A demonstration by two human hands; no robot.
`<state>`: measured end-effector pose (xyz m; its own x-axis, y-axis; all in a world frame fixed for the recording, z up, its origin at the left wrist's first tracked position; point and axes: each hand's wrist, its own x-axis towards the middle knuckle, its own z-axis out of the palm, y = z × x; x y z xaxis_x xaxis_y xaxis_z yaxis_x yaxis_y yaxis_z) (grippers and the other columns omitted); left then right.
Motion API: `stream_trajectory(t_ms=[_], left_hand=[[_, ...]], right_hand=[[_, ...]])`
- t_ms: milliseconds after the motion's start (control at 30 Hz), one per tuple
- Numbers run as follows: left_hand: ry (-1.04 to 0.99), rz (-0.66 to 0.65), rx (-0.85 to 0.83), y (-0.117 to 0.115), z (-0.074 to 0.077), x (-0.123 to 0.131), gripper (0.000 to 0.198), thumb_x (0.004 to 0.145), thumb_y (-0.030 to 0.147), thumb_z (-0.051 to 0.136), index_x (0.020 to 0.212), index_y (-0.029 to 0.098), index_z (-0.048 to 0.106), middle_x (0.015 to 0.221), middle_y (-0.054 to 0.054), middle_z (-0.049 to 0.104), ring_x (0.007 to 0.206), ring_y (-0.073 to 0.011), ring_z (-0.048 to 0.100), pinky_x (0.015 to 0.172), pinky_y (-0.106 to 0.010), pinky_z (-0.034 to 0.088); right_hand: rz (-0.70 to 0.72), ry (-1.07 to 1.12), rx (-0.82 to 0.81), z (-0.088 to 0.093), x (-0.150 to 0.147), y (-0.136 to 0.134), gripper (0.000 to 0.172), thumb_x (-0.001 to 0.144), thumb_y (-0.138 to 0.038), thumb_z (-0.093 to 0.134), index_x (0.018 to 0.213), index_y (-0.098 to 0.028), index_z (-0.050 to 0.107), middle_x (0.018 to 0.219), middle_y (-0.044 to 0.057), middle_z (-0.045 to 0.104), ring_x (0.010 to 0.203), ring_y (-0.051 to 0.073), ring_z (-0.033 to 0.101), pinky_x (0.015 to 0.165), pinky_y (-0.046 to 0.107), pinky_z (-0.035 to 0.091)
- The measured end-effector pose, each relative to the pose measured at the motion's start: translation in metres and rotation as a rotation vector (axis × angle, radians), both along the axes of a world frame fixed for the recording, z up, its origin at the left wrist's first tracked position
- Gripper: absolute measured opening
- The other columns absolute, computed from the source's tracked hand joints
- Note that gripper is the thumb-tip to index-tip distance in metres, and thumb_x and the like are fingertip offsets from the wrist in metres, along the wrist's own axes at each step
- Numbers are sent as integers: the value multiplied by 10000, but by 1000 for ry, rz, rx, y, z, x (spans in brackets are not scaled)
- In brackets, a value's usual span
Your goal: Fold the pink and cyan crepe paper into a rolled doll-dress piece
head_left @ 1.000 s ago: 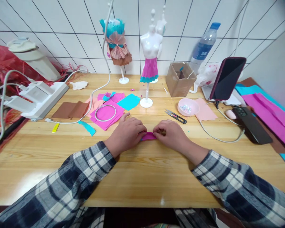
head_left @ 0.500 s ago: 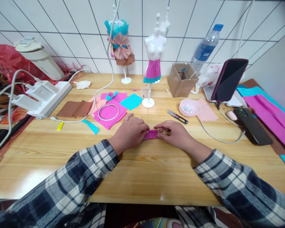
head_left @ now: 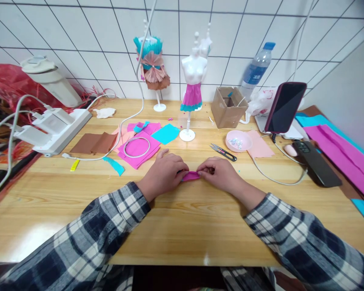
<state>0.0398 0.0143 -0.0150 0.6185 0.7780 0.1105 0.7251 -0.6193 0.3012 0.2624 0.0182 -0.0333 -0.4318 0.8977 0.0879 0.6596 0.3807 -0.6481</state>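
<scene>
A small folded strip of magenta crepe paper (head_left: 191, 176) stretches between my two hands, just above or on the table; a trace of blue shows at its left end. My left hand (head_left: 166, 171) pinches that left end between thumb and fingers. At the other end, my right hand (head_left: 217, 171) grips the strip with thumb and forefinger. Behind the hands stands a white mini dress form (head_left: 194, 68) in a magenta paper skirt (head_left: 192, 95) with a blue hem. Thread snips (head_left: 223, 152) lie beyond my right hand.
Magenta sheets (head_left: 136, 161) carry a silvery ring (head_left: 137, 147), beside a blue piece (head_left: 166, 133) and brown paper (head_left: 92, 143). A pink bowl of beads (head_left: 238, 140), a cardboard box (head_left: 227, 111) and a propped phone (head_left: 286, 107) stand right. A power strip (head_left: 63, 131) and cable lie left.
The magenta strip looks narrower now, its upper edge folded or tilted. My right hand has closed in on its right end, fingers more tightly pinched. The camera view has shifted slightly.
</scene>
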Motion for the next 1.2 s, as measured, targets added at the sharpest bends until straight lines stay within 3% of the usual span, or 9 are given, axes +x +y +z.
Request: stream_trajectory(t_ms=[200, 300, 400, 567, 667, 767, 867, 933, 1200], left_hand=[[-15, 2, -1, 0, 0, 1, 191, 896, 295, 537, 923, 237, 717, 913, -43, 716, 930, -218, 617, 1056, -552, 219], [1, 26, 14, 0, 1, 1, 206, 900, 286, 525, 878, 229, 722, 892, -44, 717, 912, -221, 618, 1056, -560, 224], [11, 48, 26, 0, 1, 1, 210, 905, 302, 527, 897, 230, 724, 905, -45, 719, 923, -229, 621, 1066, -571, 221], [-34, 78, 37, 1, 2, -1, 247, 914, 387, 536, 982, 228, 713, 961, -55, 726, 961, -238, 632, 1066, -550, 268], [-110, 147, 85, 6, 13, -22, 292, 908, 413, 538, 1037, 207, 700, 1023, -78, 722, 994, -234, 630, 986, -447, 404], [-137, 260, 157, 15, 29, -66, 294, 911, 411, 520, 1003, 208, 712, 989, -68, 733, 968, -220, 636, 909, -374, 465], [25, 321, 159, 26, 38, -115, 291, 897, 358, 499, 990, 209, 732, 966, -51, 740, 944, -218, 624, 904, -382, 459], [174, 271, 64, 31, 37, -137, 311, 873, 240, 473, 1019, 151, 733, 995, -83, 728, 952, -221, 608, 930, -403, 442], [227, 269, -32, 36, 22, -142, 215, 793, 263, 528, 892, 222, 714, 960, -41, 716, 927, -226, 621, 867, -358, 447]], right_hand=[[-11, -35, 53, -1, -2, 2, 85, 804, -193, 671, 764, -216, 742, 670, -5, 648, 628, 130, 541, 609, 267, 385], [2, 11, 28, -3, 1, 1, 119, 827, -234, 670, 898, -225, 766, 748, 10, 696, 650, 135, 563, 632, 271, 412], [-24, 101, -65, -4, 5, 1, 279, 817, -239, 668, 1087, -202, 731, 794, 11, 708, 609, 118, 552, 613, 260, 431], [-108, 174, -130, -2, 9, 0, 332, 836, -259, 595, 1138, -178, 707, 744, 1, 674, 582, 118, 532, 569, 255, 420], [-149, 190, -120, 0, 12, 0, 323, 833, -284, 588, 1110, -184, 721, 718, 1, 651, 575, 128, 525, 557, 264, 416], [-176, 210, -106, 0, 16, -1, 316, 829, -300, 585, 1084, -184, 731, 719, 12, 641, 582, 139, 525, 560, 274, 418], [-191, 220, -110, -1, 18, -1, 308, 831, -311, 578, 1058, -185, 743, 701, 15, 627, 576, 141, 515, 560, 276, 410], [-193, 202, -120, -1, 19, -1, 305, 831, -327, 579, 1039, -186, 752, 669, 10, 608, 561, 139, 501, 548, 272, 393], [-158, 150, -117, 0, 18, -2, 337, 841, -377, 566, 1032, -180, 761, 600, 3, 559, 529, 135, 457, 523, 273, 356]])
